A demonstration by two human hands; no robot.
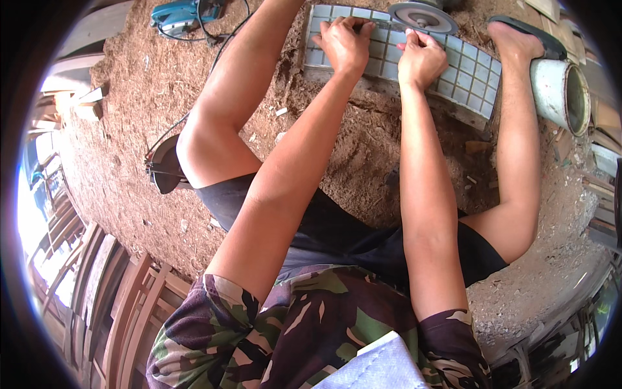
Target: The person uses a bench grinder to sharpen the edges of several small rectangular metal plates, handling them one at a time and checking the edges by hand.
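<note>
Both hands work over a low stand topped with white tiles [479, 71], just short of a round grey grinding wheel [424, 19]. A thin, dark, narrow piece [389, 26] spans the gap between them, close to the wheel's near left edge; whether it touches the wheel I cannot tell. My left hand [343, 44] is closed on its left end, fingers bent over the tiles. At the other end my right hand [422, 59] is pinched, thumb and fingertips together, right beneath the wheel. The fingers cover most of the piece, so its kind is unclear.
A blue power tool [178, 18] with a black cord lies at the upper left. Beside my left knee is a dark round-bladed machine [170, 165]. A whitish bucket [560, 97] lies on its side near my right foot. Sawdust covers the ground; stacked wood [129, 311] stands lower left.
</note>
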